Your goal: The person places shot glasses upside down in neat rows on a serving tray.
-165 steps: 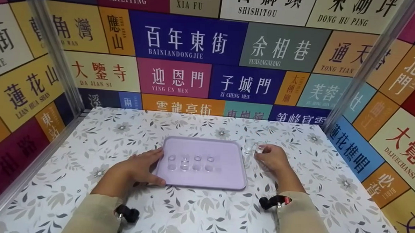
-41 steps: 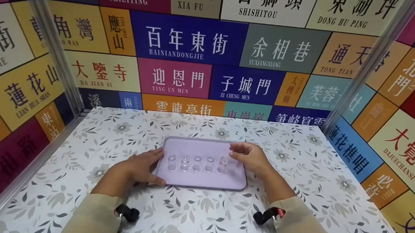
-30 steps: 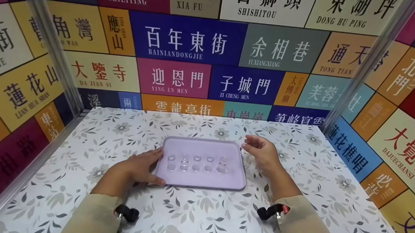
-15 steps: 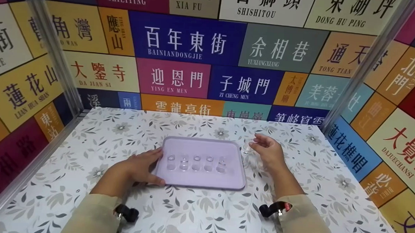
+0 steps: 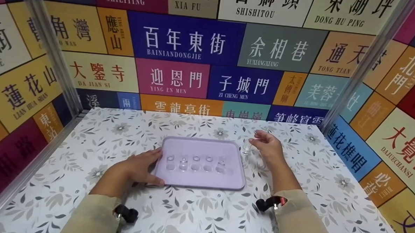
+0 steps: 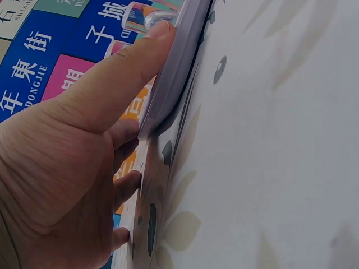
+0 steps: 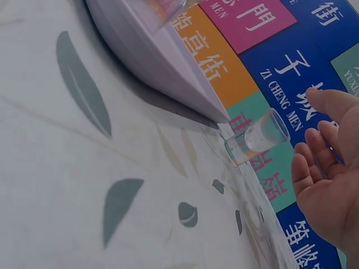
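A row of several small clear shot glasses (image 5: 196,164) stands on the lilac tray (image 5: 201,181). My left hand (image 5: 137,167) rests against the tray's left edge; in the left wrist view its thumb touches the rim. One more clear shot glass (image 7: 258,137) stands upright on the table, just right of the tray. Beside that glass my right hand (image 5: 269,147) hovers with loosely bent fingers; in the right wrist view a gap shows between the fingertips and the glass, and nothing is held.
A white table (image 5: 189,213) with a leaf and flower print lies under everything. Behind it and at both sides rise walls of coloured street-name panels (image 5: 186,38). A clear corner post (image 5: 356,67) stands at the right.
Since the oldest frame, a glass has joined the right end of the row on the tray. My right hand has since gone back right to the remaining glass; my left hand stays put.
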Demonstrator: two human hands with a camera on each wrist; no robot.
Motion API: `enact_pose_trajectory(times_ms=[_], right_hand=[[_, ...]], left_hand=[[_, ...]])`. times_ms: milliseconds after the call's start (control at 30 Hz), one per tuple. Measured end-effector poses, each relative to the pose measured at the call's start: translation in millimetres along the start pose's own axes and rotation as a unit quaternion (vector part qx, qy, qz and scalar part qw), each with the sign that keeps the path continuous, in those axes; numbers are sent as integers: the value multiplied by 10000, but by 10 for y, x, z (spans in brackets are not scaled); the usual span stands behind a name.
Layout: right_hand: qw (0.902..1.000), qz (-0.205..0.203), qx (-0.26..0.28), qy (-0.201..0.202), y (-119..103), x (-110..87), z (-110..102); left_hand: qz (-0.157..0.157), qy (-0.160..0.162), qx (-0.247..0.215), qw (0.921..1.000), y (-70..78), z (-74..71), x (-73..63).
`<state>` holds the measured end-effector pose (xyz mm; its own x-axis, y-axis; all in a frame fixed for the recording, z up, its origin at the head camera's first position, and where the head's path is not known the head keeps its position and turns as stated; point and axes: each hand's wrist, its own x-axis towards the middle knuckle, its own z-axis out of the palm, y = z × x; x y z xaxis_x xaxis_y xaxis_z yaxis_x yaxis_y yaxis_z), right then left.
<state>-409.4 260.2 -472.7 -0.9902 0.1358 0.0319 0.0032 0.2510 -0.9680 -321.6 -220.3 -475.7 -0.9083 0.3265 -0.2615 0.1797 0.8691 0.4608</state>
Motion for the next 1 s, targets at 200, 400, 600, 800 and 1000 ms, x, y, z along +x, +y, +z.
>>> enact_pose_trajectory(times_ms=[200, 400, 600, 800, 1000], right_hand=[[9999, 79, 47, -116, 43, 30, 73], [9988, 352, -110, -334, 91, 21, 99], [9950, 657, -348, -666, 148, 4, 138], [9923, 669, -790, -680, 188, -8, 158], [9886, 704, -1178, -628, 202, 7, 148]], left_hand=[[67, 8, 160, 9998, -11, 12, 7], [82, -7, 155, 9998, 4, -1, 9], [54, -27, 97, 9999, -5, 3, 13], [110, -1, 144, 9998, -20, 1, 14], [97, 12, 205, 9997, -15, 0, 6]])
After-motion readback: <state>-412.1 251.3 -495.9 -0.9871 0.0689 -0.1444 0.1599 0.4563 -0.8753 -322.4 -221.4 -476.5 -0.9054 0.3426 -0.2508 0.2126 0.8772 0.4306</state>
